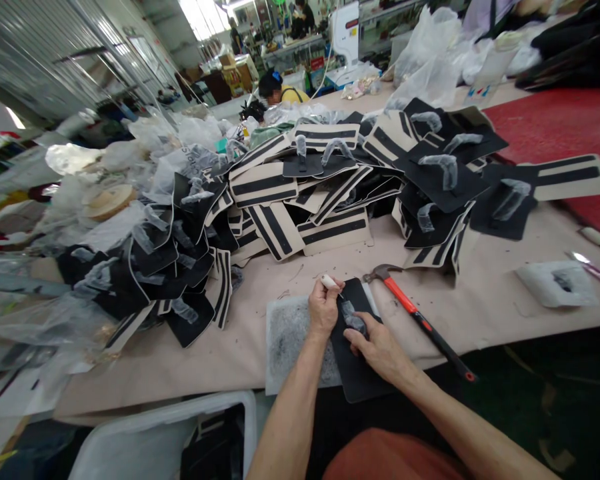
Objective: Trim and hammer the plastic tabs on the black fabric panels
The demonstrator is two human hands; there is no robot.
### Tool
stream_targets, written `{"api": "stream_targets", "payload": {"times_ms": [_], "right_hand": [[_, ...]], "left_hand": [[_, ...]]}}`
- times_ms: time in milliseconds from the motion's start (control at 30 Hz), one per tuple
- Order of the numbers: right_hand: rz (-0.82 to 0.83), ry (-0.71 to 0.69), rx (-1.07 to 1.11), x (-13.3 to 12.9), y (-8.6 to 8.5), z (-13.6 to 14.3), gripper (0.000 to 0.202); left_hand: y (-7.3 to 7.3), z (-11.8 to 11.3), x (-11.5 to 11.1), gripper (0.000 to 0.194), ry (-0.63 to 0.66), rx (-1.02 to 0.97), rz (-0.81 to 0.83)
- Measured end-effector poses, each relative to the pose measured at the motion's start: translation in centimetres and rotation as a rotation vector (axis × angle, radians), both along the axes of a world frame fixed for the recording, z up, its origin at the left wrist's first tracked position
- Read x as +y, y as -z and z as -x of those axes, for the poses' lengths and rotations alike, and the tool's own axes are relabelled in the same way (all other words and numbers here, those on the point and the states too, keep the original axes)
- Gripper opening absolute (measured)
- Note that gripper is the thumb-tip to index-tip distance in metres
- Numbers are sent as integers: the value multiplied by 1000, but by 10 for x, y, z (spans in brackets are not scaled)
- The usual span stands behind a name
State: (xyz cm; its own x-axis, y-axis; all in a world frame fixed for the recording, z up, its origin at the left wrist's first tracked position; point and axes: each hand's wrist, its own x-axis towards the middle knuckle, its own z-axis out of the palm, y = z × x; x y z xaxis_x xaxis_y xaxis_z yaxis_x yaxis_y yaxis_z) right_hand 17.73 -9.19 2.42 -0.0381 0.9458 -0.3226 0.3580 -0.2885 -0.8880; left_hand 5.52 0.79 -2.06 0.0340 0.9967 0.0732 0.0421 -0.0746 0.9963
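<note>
My left hand (325, 308) is closed round a short white-handled awl (329, 282), its thin tip pointing down at the top part of a black panel (363, 377). My right hand (380, 343) grips the plastic-wrapped handle strap (353, 319) fixed to that panel, thumb and fingers pinching it. The panel lies tilted over a worn, speckled white board (293, 343) at the table's front edge. A claw hammer (415, 310) with an orange and black handle rests just right of the panel. Exactly where the awl's tip touches is too small to make out.
Piled black panels with cream, black-striped backs (275, 230) fill the table (220, 370) beyond and to the left. A white packet (557, 283) lies at right, near a red sheet (555, 133). A white bin (170, 427) stands below left. Another person (280, 90) sits behind the pile.
</note>
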Motion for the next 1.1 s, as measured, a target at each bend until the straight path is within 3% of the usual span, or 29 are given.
{"api": "stream_targets", "payload": {"times_ms": [100,200,267,333,400,467,533,600,667,767,867,1000,1100], "right_hand": [[-135,19,-81,-5,-1,-19,44],[-353,188,-427,-9,4,-59,39],[-332,218,-723,-10,13,-89,36],[-176,161,-852,-11,22,-113,27],[2,124,-721,-11,27,-124,13],[195,131,-342,-10,25,-124,8],[416,163,111,-9,13,-116,10],[520,225,364,-6,-5,-105,12],[425,277,295,-3,-29,-97,22],[-12,225,-99,2,-62,-93,38],[-381,81,-482,7,-81,-97,40],[-437,-206,-804,12,-89,-101,35],[-471,-146,-778,14,-97,-97,36]], "left_hand": [[-3,-1,-6,14,-7,238,-160],[-6,-1,-10,12,32,263,-208],[-8,0,-10,11,62,250,-197],[-9,1,-9,11,89,263,-191],[-10,1,-7,11,105,278,-189],[-11,1,-6,10,115,286,-192],[-11,1,-6,9,121,282,-202],[-10,1,-6,9,125,278,-218],[-9,2,-7,9,130,279,-237],[-5,2,-7,9,132,282,-255],[-3,3,-7,9,128,292,-258],[-1,3,-7,9,135,290,-241],[-1,4,-7,9,133,288,-239]]}}
